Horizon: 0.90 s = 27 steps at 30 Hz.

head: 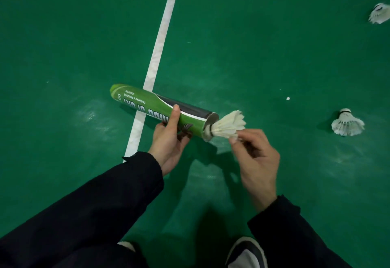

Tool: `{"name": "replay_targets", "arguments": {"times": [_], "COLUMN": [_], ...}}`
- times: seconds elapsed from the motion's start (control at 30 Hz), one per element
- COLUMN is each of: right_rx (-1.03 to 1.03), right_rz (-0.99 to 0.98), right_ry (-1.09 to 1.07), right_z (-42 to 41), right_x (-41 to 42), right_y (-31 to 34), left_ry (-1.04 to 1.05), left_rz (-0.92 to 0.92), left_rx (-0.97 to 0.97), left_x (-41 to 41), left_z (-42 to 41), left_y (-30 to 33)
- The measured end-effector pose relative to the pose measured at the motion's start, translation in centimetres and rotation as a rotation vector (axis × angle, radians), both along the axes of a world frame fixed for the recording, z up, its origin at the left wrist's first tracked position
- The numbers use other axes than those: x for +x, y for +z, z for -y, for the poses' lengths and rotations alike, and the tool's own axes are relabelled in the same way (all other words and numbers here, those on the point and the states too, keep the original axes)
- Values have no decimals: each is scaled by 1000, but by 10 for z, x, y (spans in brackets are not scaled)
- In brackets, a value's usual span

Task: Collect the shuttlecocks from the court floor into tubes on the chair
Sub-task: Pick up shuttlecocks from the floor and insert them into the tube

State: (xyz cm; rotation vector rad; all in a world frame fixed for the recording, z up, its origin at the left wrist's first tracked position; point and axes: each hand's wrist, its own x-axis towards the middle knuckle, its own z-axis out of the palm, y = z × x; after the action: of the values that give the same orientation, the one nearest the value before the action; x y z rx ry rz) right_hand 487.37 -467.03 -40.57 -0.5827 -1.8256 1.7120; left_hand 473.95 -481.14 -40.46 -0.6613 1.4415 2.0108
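Since the left hand (168,141) wraps the tube (160,110) level, mouth rightward, the right hand (253,153) pinches the shuttlecock (229,125) feathers to feed it cork-first.

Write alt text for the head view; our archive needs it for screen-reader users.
A person's left hand grips a green tube above the court floor while the right hand pinches a shuttlecock cork-first into its open end. More shuttlecocks lie to the right, the nearest one standing on its feathers.
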Motion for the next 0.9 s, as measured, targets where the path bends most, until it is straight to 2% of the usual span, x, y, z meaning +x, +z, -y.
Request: {"name": "replay_targets", "arguments": {"times": [0.13,0.23,0.3,0.47,0.53,0.57,0.63,0.7,0.8,0.9], "right_rx": [185,281,330,38,-36,-21,144,268,312,171], "right_rz": [92,304,448,663,607,540,451,477,593,640], "right_ry": [147,496,610,505,355,228,-46,-182,-170,-134], "right_z": [4,-15,-34,-97,-112,-118,-127,-130,-132,-134], "right_x": [0,-2,-5,-5,11,22,41,52,45,26], "right_y": [13,40,61,85,84,83,79,79,96,113], "left_ry": [-55,-153,-177,-319,-417,-464,-539,-647,-774,-817], "left_rz": [-26,-65,-114,-131,-88,-62,-22,11,42,56], "left_rx": [26,38,52,119,142,163,210,234,271,335], "left_x": [10,11,11,20,23,24,24,27,27,13], "left_z": [-22,-46,-67,-140,-169,-182,-207,-226,-242,-247], "left_y": [22,50,66,73,65,61,58,62,71,79]}}
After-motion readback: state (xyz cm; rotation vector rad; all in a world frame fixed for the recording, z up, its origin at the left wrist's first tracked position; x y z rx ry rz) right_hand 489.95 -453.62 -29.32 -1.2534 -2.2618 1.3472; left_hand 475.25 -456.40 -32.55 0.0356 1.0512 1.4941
